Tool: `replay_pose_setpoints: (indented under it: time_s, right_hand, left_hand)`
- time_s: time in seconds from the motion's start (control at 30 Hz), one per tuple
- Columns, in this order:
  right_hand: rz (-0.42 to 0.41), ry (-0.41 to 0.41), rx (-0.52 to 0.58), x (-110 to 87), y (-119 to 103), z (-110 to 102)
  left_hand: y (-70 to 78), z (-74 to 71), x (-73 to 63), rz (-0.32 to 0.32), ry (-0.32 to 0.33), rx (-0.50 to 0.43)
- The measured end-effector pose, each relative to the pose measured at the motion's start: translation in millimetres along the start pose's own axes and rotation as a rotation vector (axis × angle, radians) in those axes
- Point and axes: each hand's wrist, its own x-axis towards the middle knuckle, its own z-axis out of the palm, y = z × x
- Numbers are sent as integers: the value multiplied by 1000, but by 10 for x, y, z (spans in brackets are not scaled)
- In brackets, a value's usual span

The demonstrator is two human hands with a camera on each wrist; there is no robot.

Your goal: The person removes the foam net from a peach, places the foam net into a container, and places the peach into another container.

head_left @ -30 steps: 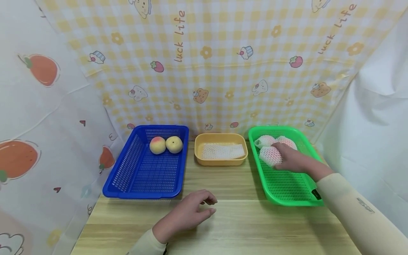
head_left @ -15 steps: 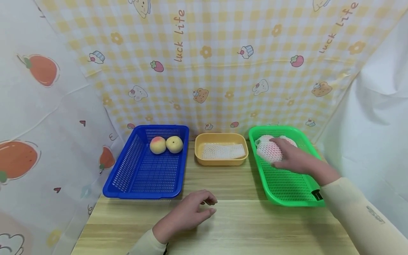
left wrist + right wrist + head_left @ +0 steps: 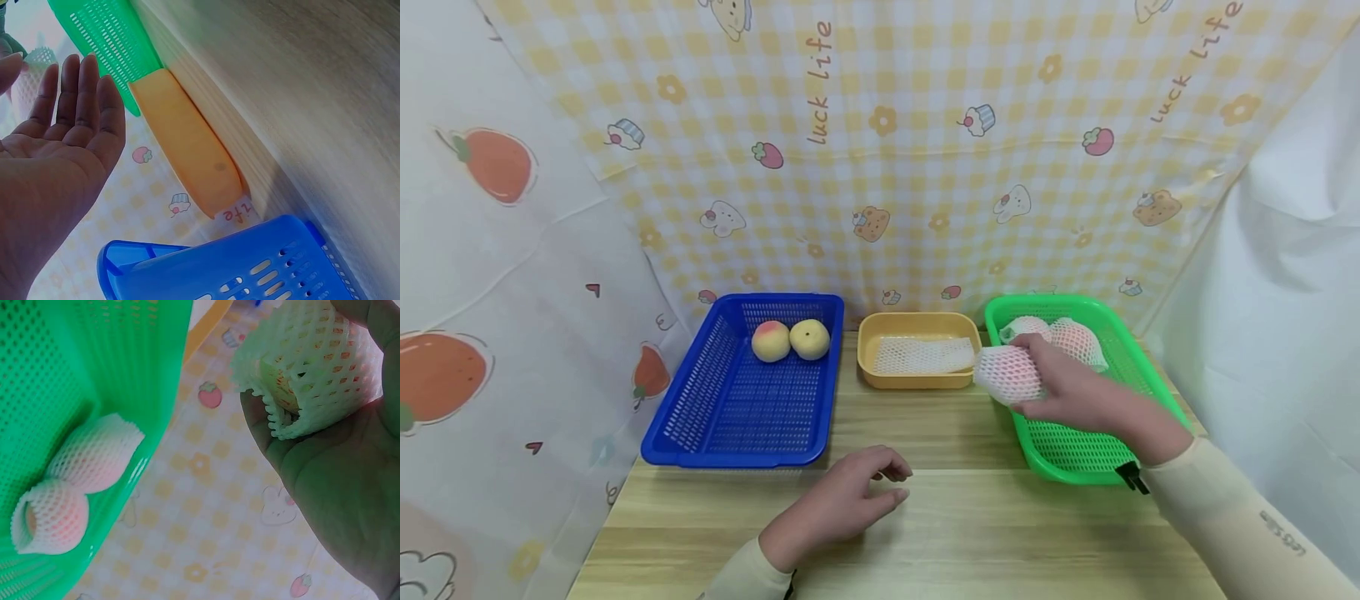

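My right hand (image 3: 1063,387) grips a peach in a white foam net (image 3: 1009,375) above the left edge of the green basket (image 3: 1037,462). In the right wrist view, the netted peach (image 3: 312,369) lies between thumb and fingers, and yellowish skin shows through the net's open end. Two more netted peaches (image 3: 1077,342) sit at the back of the green basket. Near the table's front, my left hand (image 3: 842,500) holds nothing, its fingers relaxed and a gap between thumb and fingertips. The left wrist view shows its palm (image 3: 62,150) and loosely bent fingers.
On the left stands a blue basket (image 3: 760,425) with two bare peaches (image 3: 771,342) at its back. Between the baskets is a small yellow tray (image 3: 917,382) holding white foam netting (image 3: 917,356). A checked curtain (image 3: 880,167) hangs behind them.
My right hand has lifted the netted peach off the others in the green basket and carried it left, toward the basket's edge. The left hand has stayed put.
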Motion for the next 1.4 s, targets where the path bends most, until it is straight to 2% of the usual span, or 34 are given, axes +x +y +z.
replay_pose_setpoints:
  time_s: [0.37, 0.9, 1.07, 1.23, 1.4]
  right_hand:
    - [-118, -53, -39, 10, -240, 443]
    - [-162, -73, -19, 33, -382, 682]
    - [-134, -45, -51, 22, -430, 850]
    - [-134, -42, -68, -9, -446, 1089]
    - [-149, -57, -61, -9, -438, 1261]
  left_hand:
    - [3, 5, -4, 6, -8, -6]
    - [-37, -1, -35, 26, 7, 5]
    - [-36, -6, -53, 22, 50, -11]
    - [-11, -11, -55, 66, 111, -25]
    - [4, -17, -52, 79, 114, -31]
